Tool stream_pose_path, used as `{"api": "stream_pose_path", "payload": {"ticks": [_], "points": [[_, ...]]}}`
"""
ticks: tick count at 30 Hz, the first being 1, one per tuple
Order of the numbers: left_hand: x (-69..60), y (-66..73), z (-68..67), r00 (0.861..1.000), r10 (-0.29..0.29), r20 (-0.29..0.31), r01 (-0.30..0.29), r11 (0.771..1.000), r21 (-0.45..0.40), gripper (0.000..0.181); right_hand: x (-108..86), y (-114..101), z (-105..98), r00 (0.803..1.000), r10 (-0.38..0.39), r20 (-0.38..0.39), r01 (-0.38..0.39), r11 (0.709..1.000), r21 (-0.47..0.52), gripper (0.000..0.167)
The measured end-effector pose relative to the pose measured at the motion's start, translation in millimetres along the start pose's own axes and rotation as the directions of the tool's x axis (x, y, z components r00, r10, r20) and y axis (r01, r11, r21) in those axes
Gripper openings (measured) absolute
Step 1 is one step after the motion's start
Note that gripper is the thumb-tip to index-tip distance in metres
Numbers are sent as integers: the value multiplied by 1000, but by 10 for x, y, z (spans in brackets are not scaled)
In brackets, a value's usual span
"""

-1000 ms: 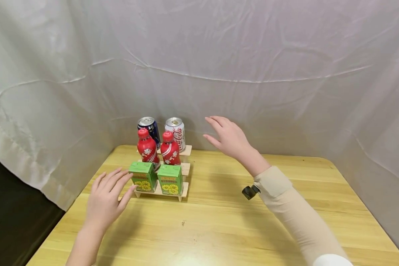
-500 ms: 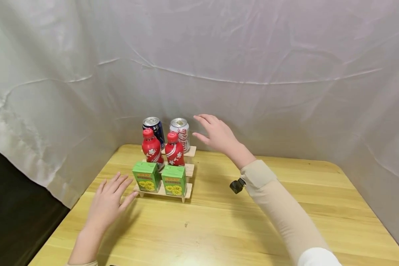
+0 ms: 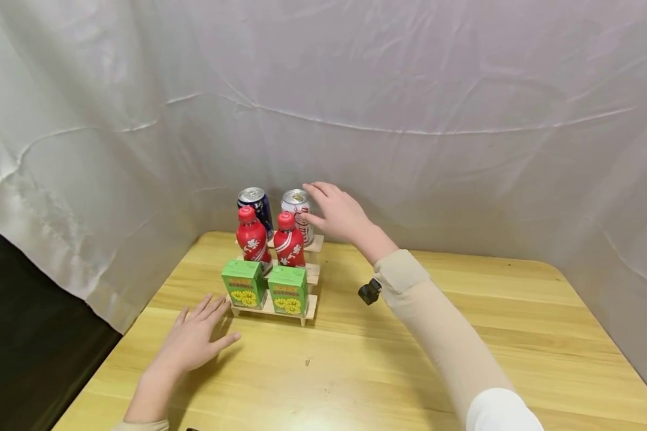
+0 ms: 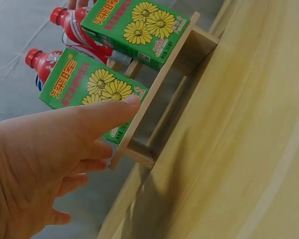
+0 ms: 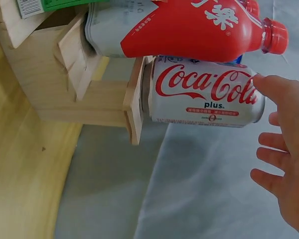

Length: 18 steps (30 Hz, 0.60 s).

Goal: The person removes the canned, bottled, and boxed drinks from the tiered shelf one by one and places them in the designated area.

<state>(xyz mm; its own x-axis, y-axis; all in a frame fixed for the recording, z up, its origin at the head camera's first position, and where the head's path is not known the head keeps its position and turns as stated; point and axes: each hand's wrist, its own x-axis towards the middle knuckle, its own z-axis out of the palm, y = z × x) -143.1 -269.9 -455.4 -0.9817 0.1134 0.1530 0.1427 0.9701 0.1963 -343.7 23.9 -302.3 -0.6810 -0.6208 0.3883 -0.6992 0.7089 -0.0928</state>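
Observation:
My right hand [image 3: 338, 212] is at the white Coca-Cola can [image 5: 209, 92] on the top step of a small wooden rack [image 3: 311, 306]. In the right wrist view its thumb overlaps the can's upper end, while the other fingers stand spread beside it; contact is not clear. With fingers extended, my left hand [image 3: 196, 338] is low at the rack's front left corner. In the left wrist view its thumb lies across the lower part of the left green drink carton [image 4: 92, 82]; I cannot tell whether they touch.
A dark blue can [image 3: 265, 211] shares the top step. Two red bottles [image 3: 253, 240] stand on the middle step, and a second green carton [image 3: 288, 293] is at front right. The rack sits on a wooden table [image 3: 410, 359], with grey cloth [image 3: 437, 167] hanging behind.
My right hand has moved left to the Coca-Cola can. My left hand has lowered and shifted slightly right. The view has panned a little; the drinks stay in place on the rack.

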Motion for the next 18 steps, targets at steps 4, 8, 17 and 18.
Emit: {"api": "stream_pose_path", "payload": {"ticks": [4,8,17,18], "points": [[8,21,38,1000,3,8,-3,1000,-15,81,70,-11,34,999,19,36,-20,1000,22,72],[15,43,73,1000,6,11,-6,1000,-19,82,113,3,77,996,42,80,-44,998,33,74],[5,100,50,1000,4,-21,-5,1000,-27,81,179,10,185,992,47,115,-59,993,103,75],[3,102,49,1000,5,-22,-6,1000,-26,81,181,7,195,992,52,113,-65,991,116,75]]}}
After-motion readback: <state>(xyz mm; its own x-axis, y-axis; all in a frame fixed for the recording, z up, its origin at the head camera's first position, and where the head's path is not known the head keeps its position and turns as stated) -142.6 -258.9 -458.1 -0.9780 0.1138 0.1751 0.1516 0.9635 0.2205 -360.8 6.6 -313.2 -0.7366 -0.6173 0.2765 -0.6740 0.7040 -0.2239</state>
